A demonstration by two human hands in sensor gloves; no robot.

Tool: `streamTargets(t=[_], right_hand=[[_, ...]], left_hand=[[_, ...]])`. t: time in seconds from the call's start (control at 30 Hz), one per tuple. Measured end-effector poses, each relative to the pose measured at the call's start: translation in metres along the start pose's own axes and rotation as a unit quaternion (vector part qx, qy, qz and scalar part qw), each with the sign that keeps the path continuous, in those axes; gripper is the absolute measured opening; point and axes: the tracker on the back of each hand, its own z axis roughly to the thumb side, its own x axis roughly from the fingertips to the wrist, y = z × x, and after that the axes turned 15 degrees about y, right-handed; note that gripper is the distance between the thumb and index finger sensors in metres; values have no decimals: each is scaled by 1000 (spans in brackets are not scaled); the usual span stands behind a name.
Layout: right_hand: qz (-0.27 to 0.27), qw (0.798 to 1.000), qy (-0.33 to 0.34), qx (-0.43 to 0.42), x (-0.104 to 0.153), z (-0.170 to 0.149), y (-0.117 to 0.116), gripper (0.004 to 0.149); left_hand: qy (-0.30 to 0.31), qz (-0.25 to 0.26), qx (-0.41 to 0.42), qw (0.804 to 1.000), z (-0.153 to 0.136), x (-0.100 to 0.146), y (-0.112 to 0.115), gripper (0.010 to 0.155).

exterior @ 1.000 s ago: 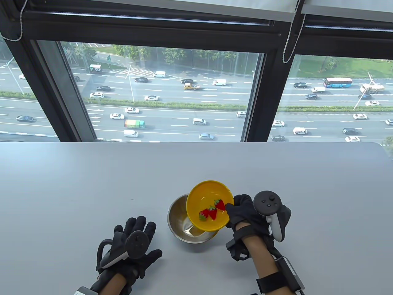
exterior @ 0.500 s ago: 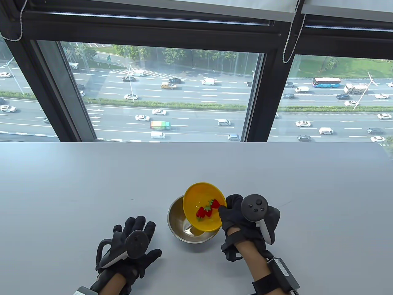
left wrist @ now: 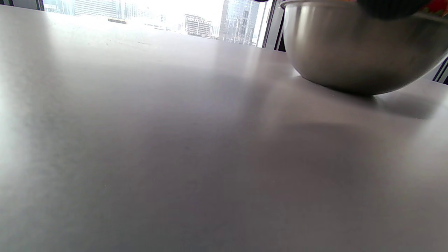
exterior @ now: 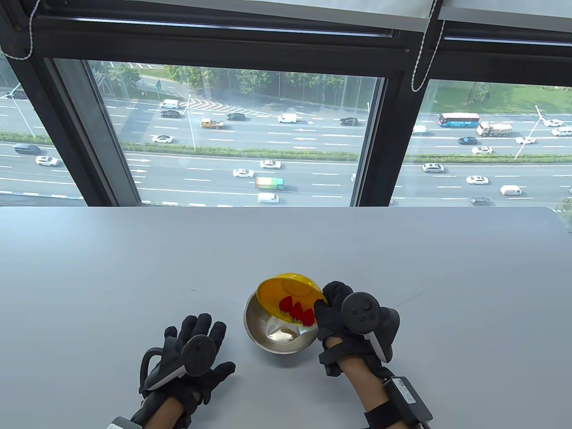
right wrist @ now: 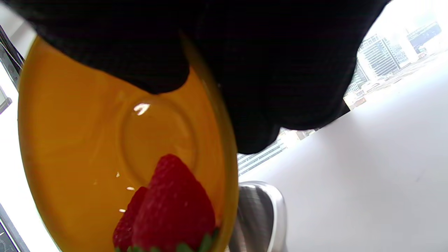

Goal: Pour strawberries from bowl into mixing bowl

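Note:
My right hand grips the rim of a yellow bowl and holds it steeply tilted over a steel mixing bowl on the grey table. Red strawberries sit at the yellow bowl's low edge, over the mixing bowl. In the right wrist view the gloved fingers pinch the yellow bowl's rim, with strawberries at its bottom and the mixing bowl below. My left hand rests flat and open on the table, left of the mixing bowl, touching nothing else.
The grey table stretches to a large window at the back. The mixing bowl stands near the front middle of the table.
My right hand has tilted the yellow bowl further to the left and lowered it over the mixing bowl. The strawberries slid to its low edge. My left hand has not moved.

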Motion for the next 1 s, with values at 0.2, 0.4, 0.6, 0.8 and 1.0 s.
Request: streamTargets(t=[0.2,0.4,0.6,0.8,1.0], right_hand=[[-13,1000,2,-7,0,-2,0,37],[-25,999,-9,-26,-1,-7,8,37],[-46,996,-45,-65,-2,-24,24,39],[-72,989,-97,-91,0,-53,44,42],[-79,982,-147,-84,6,-86,53,45]], left_hand=[[0,0,-1,1000,0,0,0,90],[0,1,0,1000,0,0,0,90],[0,0,0,1000,0,0,0,90],[0,-2,0,1000,0,0,0,90],[0,-4,-1,1000,1,0,1,90]])
